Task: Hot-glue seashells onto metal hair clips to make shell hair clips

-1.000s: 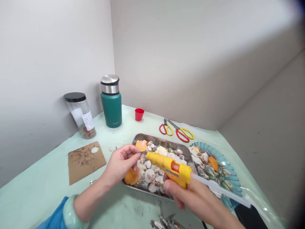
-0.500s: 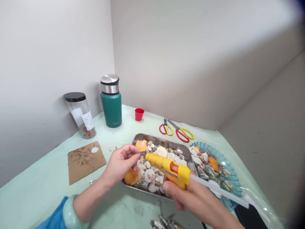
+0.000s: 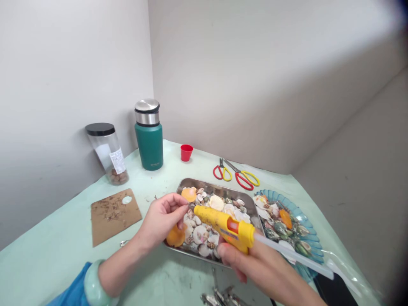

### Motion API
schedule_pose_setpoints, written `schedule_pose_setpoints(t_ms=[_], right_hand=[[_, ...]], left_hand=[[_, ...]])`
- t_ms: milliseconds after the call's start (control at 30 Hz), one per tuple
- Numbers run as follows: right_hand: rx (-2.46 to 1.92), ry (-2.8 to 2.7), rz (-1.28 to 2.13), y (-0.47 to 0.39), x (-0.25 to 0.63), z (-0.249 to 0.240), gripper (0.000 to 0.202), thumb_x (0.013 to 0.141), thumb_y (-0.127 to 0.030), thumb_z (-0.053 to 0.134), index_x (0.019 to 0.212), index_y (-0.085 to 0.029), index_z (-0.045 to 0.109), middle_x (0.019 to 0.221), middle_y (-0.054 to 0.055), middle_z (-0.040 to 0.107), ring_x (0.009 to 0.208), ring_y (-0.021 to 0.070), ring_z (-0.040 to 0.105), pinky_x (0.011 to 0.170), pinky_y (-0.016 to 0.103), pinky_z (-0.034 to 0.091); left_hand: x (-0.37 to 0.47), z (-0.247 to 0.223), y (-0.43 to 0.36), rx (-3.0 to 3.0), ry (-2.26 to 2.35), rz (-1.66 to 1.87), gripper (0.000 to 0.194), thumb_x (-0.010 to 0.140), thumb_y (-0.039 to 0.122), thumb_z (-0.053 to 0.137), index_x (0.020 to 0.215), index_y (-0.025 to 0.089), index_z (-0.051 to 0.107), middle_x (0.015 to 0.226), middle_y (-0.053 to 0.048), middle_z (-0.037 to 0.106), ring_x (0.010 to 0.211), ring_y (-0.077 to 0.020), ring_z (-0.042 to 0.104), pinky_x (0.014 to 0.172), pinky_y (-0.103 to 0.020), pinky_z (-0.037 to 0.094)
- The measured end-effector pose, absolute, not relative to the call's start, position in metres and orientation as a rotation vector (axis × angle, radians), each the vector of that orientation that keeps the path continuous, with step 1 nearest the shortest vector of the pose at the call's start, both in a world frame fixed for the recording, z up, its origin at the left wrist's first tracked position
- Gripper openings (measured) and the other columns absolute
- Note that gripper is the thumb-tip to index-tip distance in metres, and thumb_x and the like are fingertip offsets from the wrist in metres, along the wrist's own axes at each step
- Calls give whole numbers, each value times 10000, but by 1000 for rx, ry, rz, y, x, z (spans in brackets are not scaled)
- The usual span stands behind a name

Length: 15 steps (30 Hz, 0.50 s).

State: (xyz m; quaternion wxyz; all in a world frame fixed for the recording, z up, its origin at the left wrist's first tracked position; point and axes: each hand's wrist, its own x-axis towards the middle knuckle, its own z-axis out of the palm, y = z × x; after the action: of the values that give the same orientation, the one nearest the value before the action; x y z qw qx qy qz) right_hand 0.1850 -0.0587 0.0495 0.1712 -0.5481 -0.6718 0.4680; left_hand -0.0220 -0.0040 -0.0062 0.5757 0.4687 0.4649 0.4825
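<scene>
My right hand [image 3: 255, 265] grips a yellow glue gun [image 3: 228, 227] with a clear glue stick [image 3: 293, 255] sticking out of its back. Its nozzle points left at my left hand [image 3: 161, 221]. That hand pinches a small shell at its fingertips and also holds an orange shell [image 3: 175, 236] lower in the palm. Both hands hover over the near edge of a metal tray [image 3: 188, 183] full of several mixed seashells.
A blue glass plate [image 3: 306, 219] with more shells lies right of the tray. Behind stand a green flask [image 3: 148, 135], a clear jar [image 3: 108, 153], a red cup [image 3: 186, 152] and two pairs of scissors [image 3: 237, 173]. A brown card [image 3: 113, 214] lies left; metal clips [image 3: 219, 295] sit near me.
The glue gun has dipped slightly and its nozzle has edged a little closer to my left hand's fingertips. The left hand has stayed put.
</scene>
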Motion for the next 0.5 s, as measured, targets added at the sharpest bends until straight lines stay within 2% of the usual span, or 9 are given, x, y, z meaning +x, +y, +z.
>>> schedule_pose_setpoints(t_ms=[367, 500], right_hand=[[-1573, -1938, 1294, -58, 189, 43, 465, 839, -566, 443, 612, -172, 540, 550, -12, 480, 542, 114, 483, 520, 223, 414], [-1581, -1936, 1313, -59, 191, 40, 479, 837, -584, 441, 613, -172, 537, 544, -13, 485, 547, 118, 494, 526, 228, 416]], left_hand=[[-22, -5, -5, 1093, 1095, 1134, 215, 641, 303, 698, 709, 159, 552, 437, 75, 515, 369, -68, 468, 428, -190, 394], [-21, -4, -4, 1088, 1107, 1144, 215, 633, 303, 702, 702, 161, 555, 440, 73, 519, 365, -68, 466, 426, -192, 393]])
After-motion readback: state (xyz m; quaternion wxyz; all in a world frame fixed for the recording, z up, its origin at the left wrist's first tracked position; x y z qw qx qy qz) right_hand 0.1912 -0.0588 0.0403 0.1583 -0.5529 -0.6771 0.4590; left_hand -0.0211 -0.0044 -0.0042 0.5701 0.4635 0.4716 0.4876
